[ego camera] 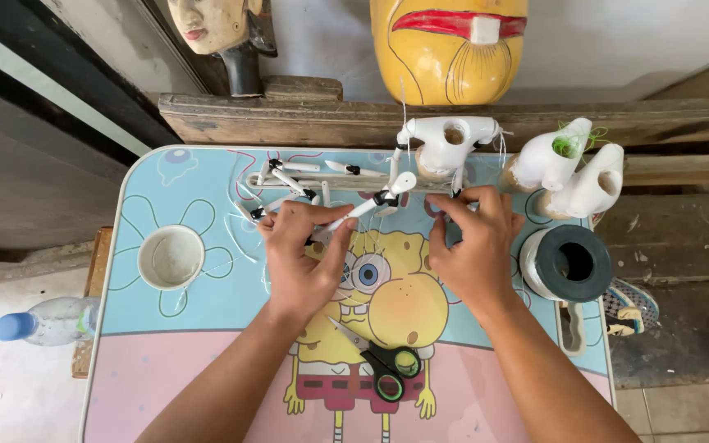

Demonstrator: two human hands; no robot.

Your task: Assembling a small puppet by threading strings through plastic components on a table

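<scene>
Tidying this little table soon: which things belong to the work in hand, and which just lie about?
In use: left hand holding a white jointed limb; right hand at the white torso; thread spool; loose limbs.
Lying about: scissors, cup, bottle, yellow mask.

Small cartoon-printed table, white cup, black-handled scissors, thread spool, white puppet limbs

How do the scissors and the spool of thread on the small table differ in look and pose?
The scissors lie flat and closed, slim, black-handled with green inside the loops, between the person's forearms. The spool of thread is round and bulky, black with white thread, hollow centre facing up, right of the right hand. Both rest untouched on the table.
</scene>
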